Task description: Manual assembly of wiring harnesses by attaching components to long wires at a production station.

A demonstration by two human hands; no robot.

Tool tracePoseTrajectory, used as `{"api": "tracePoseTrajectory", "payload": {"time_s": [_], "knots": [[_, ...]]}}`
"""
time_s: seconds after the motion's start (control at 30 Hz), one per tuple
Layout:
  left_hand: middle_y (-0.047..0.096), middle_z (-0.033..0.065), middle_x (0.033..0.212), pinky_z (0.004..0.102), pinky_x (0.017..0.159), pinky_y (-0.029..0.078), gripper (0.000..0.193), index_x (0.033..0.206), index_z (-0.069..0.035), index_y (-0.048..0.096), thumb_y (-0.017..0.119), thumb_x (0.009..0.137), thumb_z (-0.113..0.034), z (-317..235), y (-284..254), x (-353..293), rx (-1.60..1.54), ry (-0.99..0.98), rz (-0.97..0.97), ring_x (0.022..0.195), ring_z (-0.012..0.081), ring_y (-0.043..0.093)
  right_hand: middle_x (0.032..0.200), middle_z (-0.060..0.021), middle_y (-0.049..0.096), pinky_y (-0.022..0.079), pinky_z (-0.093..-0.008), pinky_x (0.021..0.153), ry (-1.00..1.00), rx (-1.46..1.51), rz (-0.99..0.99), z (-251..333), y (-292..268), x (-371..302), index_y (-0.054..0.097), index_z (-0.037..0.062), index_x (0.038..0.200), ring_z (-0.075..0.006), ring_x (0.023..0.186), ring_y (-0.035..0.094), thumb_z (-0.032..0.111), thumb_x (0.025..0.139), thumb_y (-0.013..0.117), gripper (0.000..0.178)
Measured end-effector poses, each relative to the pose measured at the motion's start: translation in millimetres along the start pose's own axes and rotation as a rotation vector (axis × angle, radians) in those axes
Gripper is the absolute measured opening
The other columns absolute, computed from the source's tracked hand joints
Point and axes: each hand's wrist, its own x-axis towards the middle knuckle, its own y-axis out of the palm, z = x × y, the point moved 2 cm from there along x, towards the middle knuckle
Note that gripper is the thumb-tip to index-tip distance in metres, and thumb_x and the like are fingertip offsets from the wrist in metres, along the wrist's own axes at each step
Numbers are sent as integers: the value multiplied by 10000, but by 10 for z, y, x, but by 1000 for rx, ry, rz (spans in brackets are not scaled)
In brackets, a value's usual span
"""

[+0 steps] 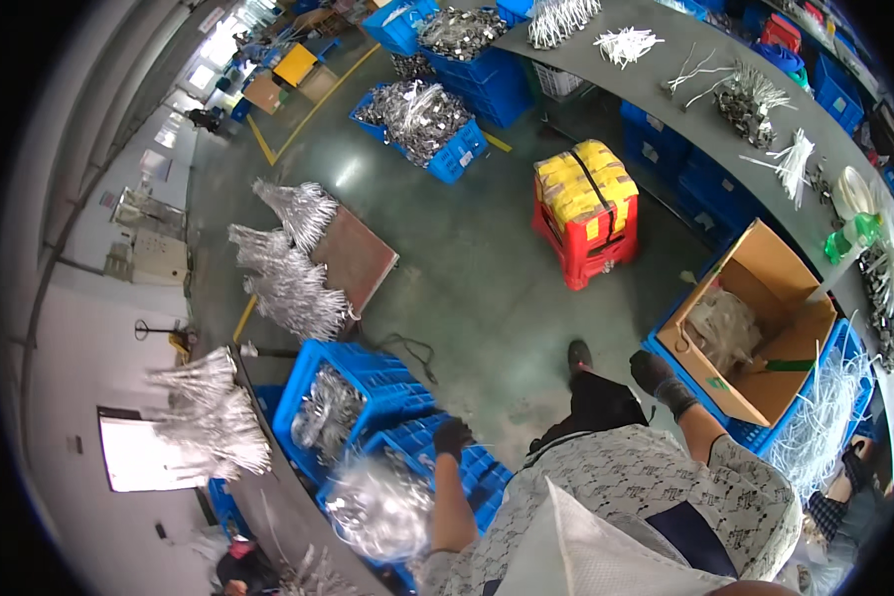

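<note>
Left hand (454, 435): dark glove, arm stretched forward and down from the lower edge, hand over the rim of the near blue crate (487, 475). The fingers look curled, but whether they clamp anything cannot be told; a blurred bundle of shiny metal parts (379, 509) lies just below and left of the forearm, over the same crate.

Right hand (654, 372): dark glove, arm raised forward, hand loosely closed and holding nothing visible, hanging above the floor just beside the left edge of the cardboard box (765, 328). The two hands are well apart.

Cardboard box: one, open, flaps up, a pale plastic bag inside; it sits in a blue crate at the foot of the long grey surface (666, 74).

Second blue crate (353, 387): one, just beyond the near crate, holding more metal parts.

Red stool (586, 214): one, topped with yellow wrapped padding, standing alone mid-floor.

Open room: bare green floor (477, 288) runs between the stool, the crates and the box; the box edge bounds it on the right, the crate rims on the left.

Wooden board (353, 258): one, with silvery bundles heaped at its left side.

White tubes (824, 407): one loose heap in the crate right of the box.

Long grey surface: several separate small bundles of white and metal pieces along it.
</note>
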Motion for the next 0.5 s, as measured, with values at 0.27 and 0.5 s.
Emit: {"api": "tracePoseTrajectory", "payload": {"time_s": [0.27, 0.5], "knots": [[702, 107, 972, 482, 753, 559, 218, 1064, -140, 667, 669, 897, -280, 420, -131, 335, -275, -251, 610, 855, 281, 685, 1001, -234, 709, 544, -516, 810, 253, 358, -17, -113, -691, 2505, 687, 40, 1031, -428, 943, 680, 220, 911, 583, 240], [715, 116, 1035, 458, 799, 559, 279, 1125, -134, 688, 603, 942, -327, 2583, -677, 1231, -114, -235, 855, 938, 267, 683, 992, -234, 713, 546, -501, 841, 325, 495, -184, -431, -836, 4343, 689, 60, 1088, -428, 953, 687, 280, 908, 580, 304]]}}
